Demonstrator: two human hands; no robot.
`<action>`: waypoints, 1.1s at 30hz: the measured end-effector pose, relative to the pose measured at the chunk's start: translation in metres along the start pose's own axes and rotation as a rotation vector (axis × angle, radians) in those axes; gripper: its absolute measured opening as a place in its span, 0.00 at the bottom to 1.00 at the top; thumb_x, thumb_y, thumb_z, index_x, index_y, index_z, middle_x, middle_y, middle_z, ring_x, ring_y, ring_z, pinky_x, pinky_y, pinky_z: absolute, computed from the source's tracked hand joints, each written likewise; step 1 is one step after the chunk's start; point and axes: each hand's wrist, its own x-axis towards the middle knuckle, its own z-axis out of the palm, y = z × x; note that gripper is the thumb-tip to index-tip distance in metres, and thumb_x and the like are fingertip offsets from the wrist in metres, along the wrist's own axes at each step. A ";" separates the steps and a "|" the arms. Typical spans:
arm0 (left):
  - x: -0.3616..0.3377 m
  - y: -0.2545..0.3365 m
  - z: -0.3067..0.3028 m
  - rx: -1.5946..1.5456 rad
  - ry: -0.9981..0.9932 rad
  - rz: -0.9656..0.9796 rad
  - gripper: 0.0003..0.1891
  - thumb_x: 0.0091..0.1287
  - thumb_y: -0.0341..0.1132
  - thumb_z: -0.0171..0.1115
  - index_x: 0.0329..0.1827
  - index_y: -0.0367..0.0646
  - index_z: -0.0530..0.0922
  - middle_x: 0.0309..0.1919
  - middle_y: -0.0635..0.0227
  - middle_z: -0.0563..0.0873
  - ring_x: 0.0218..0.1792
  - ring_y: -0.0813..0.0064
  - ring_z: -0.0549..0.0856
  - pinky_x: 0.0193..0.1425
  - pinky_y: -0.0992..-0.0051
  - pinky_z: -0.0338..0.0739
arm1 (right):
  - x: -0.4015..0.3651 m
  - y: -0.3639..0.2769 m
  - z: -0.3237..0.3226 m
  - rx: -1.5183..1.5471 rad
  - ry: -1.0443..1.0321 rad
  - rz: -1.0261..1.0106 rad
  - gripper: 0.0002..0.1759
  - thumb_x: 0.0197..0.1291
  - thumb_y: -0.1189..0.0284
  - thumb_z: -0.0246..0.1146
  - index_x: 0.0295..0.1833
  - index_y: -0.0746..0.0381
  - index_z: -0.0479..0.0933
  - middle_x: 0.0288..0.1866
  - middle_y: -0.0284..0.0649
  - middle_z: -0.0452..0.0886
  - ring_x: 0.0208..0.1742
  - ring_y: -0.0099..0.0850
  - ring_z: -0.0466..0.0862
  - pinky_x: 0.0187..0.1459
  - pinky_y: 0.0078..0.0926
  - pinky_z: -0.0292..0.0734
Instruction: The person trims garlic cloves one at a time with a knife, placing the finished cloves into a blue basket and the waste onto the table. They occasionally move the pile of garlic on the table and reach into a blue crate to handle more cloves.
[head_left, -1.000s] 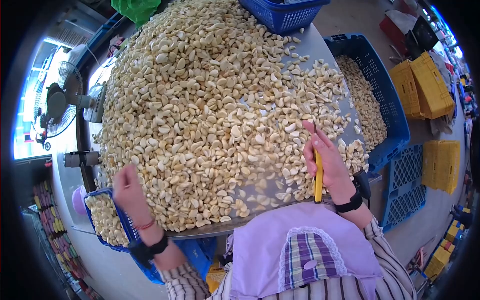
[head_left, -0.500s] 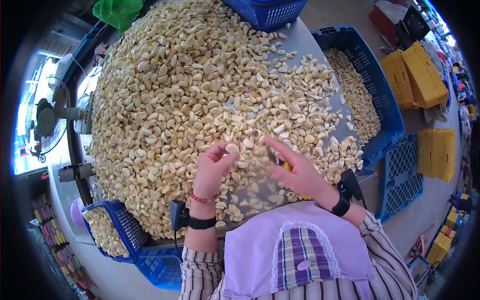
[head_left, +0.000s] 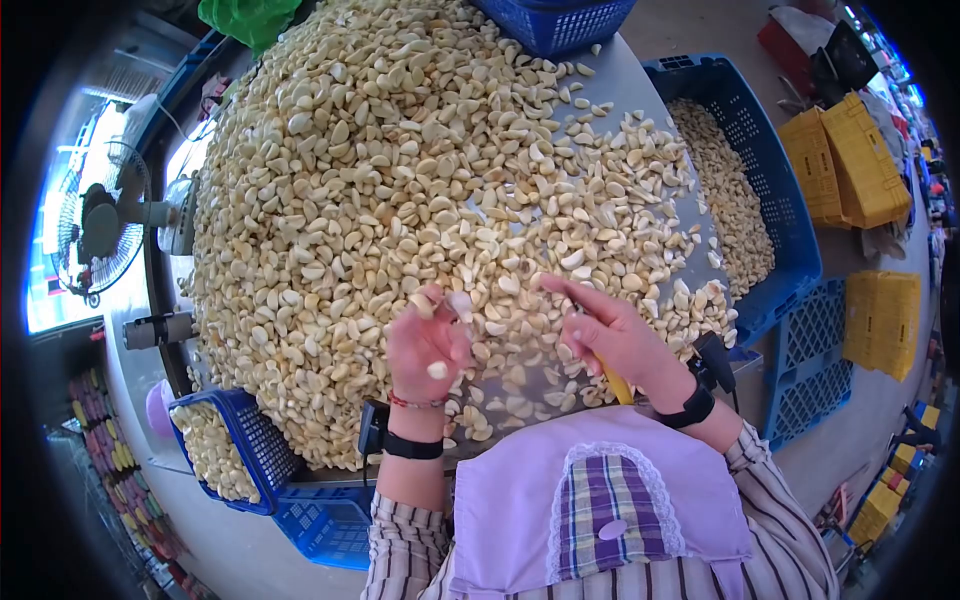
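Observation:
Peeled garlic cloves (head_left: 330, 220) cover most of the metal table (head_left: 640, 90) in a wide heap. Over its near edge, my left hand (head_left: 428, 345) is turned partly palm up, its fingers curled around garlic cloves. One pale clove (head_left: 437, 370) shows against the palm, with others at the fingertips. To the right, my right hand (head_left: 625, 345) grips a small knife by its yellow handle (head_left: 614, 382). The index finger stretches over the cloves; most of the blade is hidden or blurred.
A large blue crate (head_left: 790, 215) of cloves stands right of the table. A smaller blue basket (head_left: 262, 440) of cloves sits at the near left, another blue basket (head_left: 560, 28) at the far edge. A fan (head_left: 100, 222) stands left; yellow crates (head_left: 868, 165) are farther right.
My left hand has rolled from a fingertip pinch on a clove to palm up, showing a clove in the palm. The knife has swung so its yellow handle points back toward the apron.

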 end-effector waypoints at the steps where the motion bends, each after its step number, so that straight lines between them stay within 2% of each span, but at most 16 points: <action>1: 0.006 0.007 -0.003 0.025 0.152 0.059 0.15 0.68 0.45 0.57 0.49 0.45 0.73 0.36 0.64 0.81 0.18 0.79 0.77 0.16 0.82 0.69 | 0.001 0.000 -0.005 0.069 0.022 -0.038 0.27 0.68 0.64 0.57 0.72 0.48 0.63 0.26 0.28 0.73 0.21 0.11 0.69 0.22 0.09 0.66; 2: 0.012 0.014 -0.007 0.051 0.302 0.118 0.14 0.68 0.44 0.58 0.48 0.46 0.74 0.36 0.65 0.81 0.19 0.78 0.77 0.16 0.82 0.69 | 0.001 -0.001 -0.008 0.138 0.044 -0.077 0.27 0.68 0.65 0.57 0.72 0.50 0.64 0.25 0.28 0.72 0.20 0.12 0.68 0.21 0.10 0.66; 3: 0.021 0.023 -0.011 0.054 0.302 0.120 0.14 0.68 0.44 0.58 0.48 0.46 0.74 0.36 0.65 0.81 0.19 0.78 0.77 0.16 0.82 0.69 | 0.001 0.000 -0.008 0.139 0.042 -0.079 0.27 0.68 0.65 0.57 0.72 0.50 0.64 0.25 0.28 0.72 0.20 0.12 0.68 0.21 0.10 0.66; 5: 0.045 0.038 -0.019 0.767 0.577 0.268 0.12 0.67 0.42 0.59 0.47 0.45 0.76 0.40 0.63 0.81 0.22 0.72 0.80 0.20 0.75 0.73 | 0.002 -0.001 -0.009 0.190 0.094 -0.053 0.27 0.68 0.66 0.57 0.71 0.53 0.64 0.25 0.28 0.72 0.17 0.13 0.68 0.19 0.10 0.65; 6: 0.065 0.036 -0.036 0.768 0.578 0.269 0.12 0.67 0.42 0.59 0.47 0.45 0.76 0.40 0.63 0.81 0.22 0.72 0.80 0.20 0.75 0.73 | 0.003 0.001 -0.009 0.190 0.092 -0.053 0.27 0.68 0.66 0.57 0.71 0.53 0.64 0.25 0.28 0.72 0.17 0.13 0.68 0.19 0.10 0.65; 8: 0.099 0.024 -0.072 2.124 0.430 1.013 0.12 0.65 0.38 0.61 0.45 0.41 0.77 0.41 0.58 0.81 0.26 0.64 0.82 0.27 0.69 0.77 | 0.006 0.004 -0.007 0.152 0.096 -0.047 0.27 0.68 0.66 0.57 0.71 0.54 0.63 0.25 0.28 0.72 0.17 0.12 0.69 0.19 0.10 0.65; 10: 0.087 -0.010 -0.016 2.088 0.312 0.603 0.14 0.62 0.37 0.61 0.48 0.40 0.79 0.42 0.54 0.80 0.30 0.57 0.83 0.35 0.66 0.79 | 0.002 -0.004 -0.004 0.121 0.102 -0.046 0.27 0.68 0.67 0.56 0.71 0.54 0.63 0.25 0.29 0.72 0.17 0.13 0.69 0.18 0.10 0.65; 13: 0.066 -0.031 0.008 2.143 0.175 0.433 0.13 0.61 0.37 0.61 0.47 0.44 0.81 0.42 0.55 0.80 0.31 0.57 0.83 0.34 0.67 0.79 | 0.001 -0.002 -0.013 0.146 0.136 -0.058 0.26 0.69 0.67 0.55 0.71 0.54 0.64 0.25 0.29 0.72 0.17 0.13 0.68 0.18 0.10 0.65; 15: 0.057 -0.029 0.013 1.848 -0.127 0.154 0.13 0.60 0.37 0.64 0.45 0.44 0.83 0.44 0.61 0.81 0.34 0.62 0.84 0.37 0.69 0.79 | 0.002 0.000 -0.022 0.189 0.173 -0.075 0.26 0.69 0.66 0.54 0.71 0.54 0.64 0.24 0.29 0.71 0.16 0.14 0.68 0.18 0.11 0.65; 18: 0.072 0.004 0.011 1.740 0.061 0.144 0.13 0.59 0.37 0.63 0.47 0.47 0.81 0.40 0.59 0.80 0.29 0.58 0.83 0.33 0.65 0.79 | 0.004 0.006 -0.029 0.298 0.184 -0.102 0.26 0.69 0.65 0.54 0.71 0.54 0.63 0.24 0.29 0.71 0.16 0.14 0.68 0.17 0.11 0.65; 20: 0.090 0.027 0.007 2.159 0.395 0.543 0.13 0.59 0.37 0.65 0.47 0.47 0.82 0.36 0.60 0.80 0.31 0.59 0.82 0.35 0.66 0.78 | 0.004 0.007 -0.029 0.324 0.182 -0.113 0.26 0.69 0.65 0.54 0.71 0.54 0.64 0.24 0.29 0.71 0.16 0.15 0.68 0.17 0.11 0.65; 24: 0.113 0.045 -0.032 2.299 0.486 0.615 0.13 0.57 0.36 0.68 0.45 0.47 0.83 0.31 0.61 0.80 0.30 0.60 0.81 0.34 0.67 0.77 | 0.003 0.000 -0.024 0.296 0.169 -0.087 0.26 0.69 0.65 0.55 0.71 0.53 0.63 0.24 0.29 0.71 0.16 0.13 0.68 0.17 0.10 0.64; 28: 0.113 0.044 -0.039 1.831 0.242 0.691 0.11 0.57 0.34 0.69 0.42 0.44 0.82 0.30 0.67 0.80 0.23 0.70 0.80 0.24 0.75 0.73 | 0.002 0.003 -0.023 0.171 0.157 -0.106 0.27 0.68 0.66 0.56 0.72 0.53 0.63 0.27 0.29 0.73 0.18 0.12 0.69 0.19 0.09 0.65; 30: 0.086 0.033 0.011 1.177 0.427 -0.169 0.11 0.60 0.33 0.65 0.45 0.43 0.79 0.31 0.70 0.79 0.20 0.80 0.75 0.19 0.83 0.64 | 0.002 -0.004 -0.015 0.099 0.167 -0.085 0.29 0.67 0.67 0.58 0.73 0.53 0.61 0.32 0.30 0.77 0.23 0.13 0.74 0.22 0.11 0.70; 31: 0.074 0.024 0.013 1.177 0.429 -0.171 0.11 0.60 0.33 0.65 0.45 0.43 0.79 0.31 0.70 0.79 0.20 0.80 0.75 0.19 0.83 0.64 | 0.005 -0.005 -0.010 -0.036 0.171 -0.161 0.30 0.67 0.66 0.58 0.73 0.53 0.60 0.35 0.30 0.78 0.25 0.14 0.75 0.23 0.12 0.71; 33: 0.056 0.013 0.016 0.491 -0.041 -0.246 0.13 0.63 0.35 0.63 0.49 0.43 0.73 0.27 0.71 0.76 0.22 0.84 0.72 0.20 0.86 0.63 | 0.009 -0.003 -0.006 -0.172 0.169 -0.241 0.31 0.66 0.65 0.59 0.73 0.54 0.60 0.38 0.31 0.79 0.28 0.16 0.77 0.24 0.13 0.73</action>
